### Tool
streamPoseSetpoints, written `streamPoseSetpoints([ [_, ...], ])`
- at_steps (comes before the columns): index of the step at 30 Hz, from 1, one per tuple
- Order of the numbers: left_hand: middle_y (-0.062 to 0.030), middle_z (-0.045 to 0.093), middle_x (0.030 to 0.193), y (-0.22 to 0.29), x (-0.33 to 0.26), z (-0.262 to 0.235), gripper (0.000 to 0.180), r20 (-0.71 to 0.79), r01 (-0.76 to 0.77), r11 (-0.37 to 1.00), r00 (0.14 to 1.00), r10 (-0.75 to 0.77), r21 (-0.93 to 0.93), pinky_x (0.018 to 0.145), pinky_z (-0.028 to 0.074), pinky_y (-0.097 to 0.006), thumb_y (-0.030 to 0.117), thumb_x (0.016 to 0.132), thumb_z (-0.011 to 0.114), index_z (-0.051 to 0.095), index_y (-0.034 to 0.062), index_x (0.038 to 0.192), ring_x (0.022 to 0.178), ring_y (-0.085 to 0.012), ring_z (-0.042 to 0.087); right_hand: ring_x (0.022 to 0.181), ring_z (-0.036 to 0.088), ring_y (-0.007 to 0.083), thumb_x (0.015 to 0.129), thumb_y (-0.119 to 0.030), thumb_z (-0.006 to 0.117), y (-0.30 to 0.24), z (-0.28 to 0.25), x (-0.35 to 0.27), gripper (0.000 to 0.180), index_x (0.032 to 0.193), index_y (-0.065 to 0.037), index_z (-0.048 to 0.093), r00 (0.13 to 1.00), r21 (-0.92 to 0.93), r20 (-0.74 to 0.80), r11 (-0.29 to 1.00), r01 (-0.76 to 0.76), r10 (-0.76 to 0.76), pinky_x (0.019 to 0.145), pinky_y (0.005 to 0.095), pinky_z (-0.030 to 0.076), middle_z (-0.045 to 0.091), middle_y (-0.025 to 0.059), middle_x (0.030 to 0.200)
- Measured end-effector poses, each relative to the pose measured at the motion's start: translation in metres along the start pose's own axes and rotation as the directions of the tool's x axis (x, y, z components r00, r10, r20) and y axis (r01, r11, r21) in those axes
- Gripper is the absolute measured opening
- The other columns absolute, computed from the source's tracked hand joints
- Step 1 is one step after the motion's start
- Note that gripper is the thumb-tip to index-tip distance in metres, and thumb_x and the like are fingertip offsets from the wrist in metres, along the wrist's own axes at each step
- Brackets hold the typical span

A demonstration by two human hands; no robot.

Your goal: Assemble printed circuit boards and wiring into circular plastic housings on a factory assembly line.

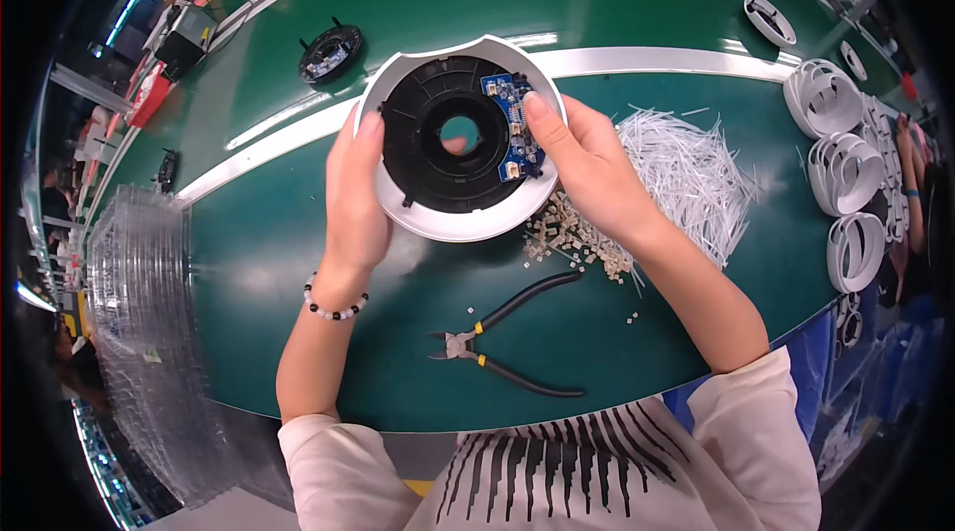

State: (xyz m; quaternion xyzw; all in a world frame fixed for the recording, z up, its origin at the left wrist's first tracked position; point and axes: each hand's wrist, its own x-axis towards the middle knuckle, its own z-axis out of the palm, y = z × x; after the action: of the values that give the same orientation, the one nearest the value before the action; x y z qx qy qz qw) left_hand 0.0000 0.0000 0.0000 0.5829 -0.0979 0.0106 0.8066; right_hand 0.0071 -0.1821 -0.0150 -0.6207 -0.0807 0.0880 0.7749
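Note:
Both my hands hold up a round white housing (453,225) above the green table. Inside it sits a black ring-shaped plastic part (423,153) with a hole in the middle, where a fingertip shows through. A blue circuit board (513,128) lies along the ring's right side. My left hand (356,193) grips the left rim, thumb on the edge of the black part. My right hand (587,158) grips the right rim, its thumb over the board's edge. Below them, cutting pliers (458,345) with black handles lie spread on the table.
Small beige connectors (587,243) and a heap of white strips (686,173) lie at the right. White rings (851,173) stand stacked at the far right; clear plastic trays (139,302) pile up at the left. Beyond a pale rail, another black ring part (330,54) rests on the green belt.

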Motion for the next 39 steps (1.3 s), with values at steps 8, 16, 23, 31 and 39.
streamPoseSetpoints([
  [8, -0.006, 0.059, 0.09, -0.009, 0.003, -0.012, 0.039, 0.006, -0.125, 0.918, 0.991, 0.132, 0.377, 0.072, 0.041, -0.021, 0.028, 0.094, 0.033, 0.054, -0.0044, 0.098, 0.08, -0.0075, 0.052, 0.052, 0.05, 0.0033, 0.086, -0.034, 0.052, -0.001, -0.002, 0.0, 0.039, 0.096, 0.004, 0.055, 0.972, -0.077, -0.02, 0.969, 0.233, -0.235, 0.043, 0.0182, 0.038, 0.059, 0.003, 0.066],
  [16, -0.0103, 0.06, 0.091, -0.002, 0.001, -0.013, 0.034, 0.075, -0.009, 1.0, 0.997, 0.008, 0.015, 0.071, 0.044, -0.022, 0.024, 0.092, 0.038, 0.052, -0.0057, 0.1, 0.08, -0.0117, 0.057, 0.078, 0.055, 0.0082, 0.088, -0.031, 0.051, -0.012, -0.005, -0.004, 0.039, 0.103, 0.005, 0.054, 0.965, 0.025, 0.082, 0.968, 0.249, -0.25, 0.068, 0.0202, 0.045, 0.061, 0.0072, 0.088],
  [23, -0.0124, 0.054, 0.107, -0.026, -0.013, 0.019, 0.035, 0.072, 0.039, 0.997, 0.996, -0.044, 0.072, 0.076, 0.051, -0.033, 0.016, 0.09, 0.044, 0.034, -0.0008, 0.118, 0.092, -0.0182, 0.058, 0.087, 0.057, 0.0139, 0.09, -0.048, 0.032, 0.007, -0.014, 0.013, 0.059, 0.109, 0.006, 0.047, 0.979, 0.16, -0.204, 0.987, 0.012, 0.021, 0.075, 0.0253, 0.047, 0.058, 0.0111, 0.099],
  [31, -0.0137, 0.037, 0.122, -0.052, -0.054, 0.049, 0.066, 0.164, -0.018, 0.998, 0.986, 0.008, 0.059, 0.091, 0.038, -0.031, -0.007, 0.076, 0.055, 0.016, 0.003, 0.127, 0.111, -0.0195, 0.043, 0.078, 0.058, 0.0169, 0.09, -0.052, 0.022, 0.015, -0.025, 0.019, 0.062, 0.093, 0.001, 0.054, 0.945, 0.17, -0.315, 0.974, 0.147, -0.088, 0.072, 0.0287, 0.049, 0.059, 0.0105, 0.088],
  [39, -0.012, 0.037, 0.12, -0.034, -0.042, 0.051, 0.055, 0.177, 0.242, 0.969, 0.953, -0.247, 0.046, 0.067, 0.055, -0.028, -0.001, 0.082, 0.047, 0.017, 0.0077, 0.126, 0.103, -0.0196, 0.05, 0.074, 0.054, 0.0084, 0.091, -0.039, 0.035, 0.007, -0.044, 0.024, 0.046, 0.089, 0.0, 0.059, 0.939, -0.162, -0.27, 0.971, 0.176, -0.215, 0.068, 0.022, 0.043, 0.061, 0.0051, 0.081],
])
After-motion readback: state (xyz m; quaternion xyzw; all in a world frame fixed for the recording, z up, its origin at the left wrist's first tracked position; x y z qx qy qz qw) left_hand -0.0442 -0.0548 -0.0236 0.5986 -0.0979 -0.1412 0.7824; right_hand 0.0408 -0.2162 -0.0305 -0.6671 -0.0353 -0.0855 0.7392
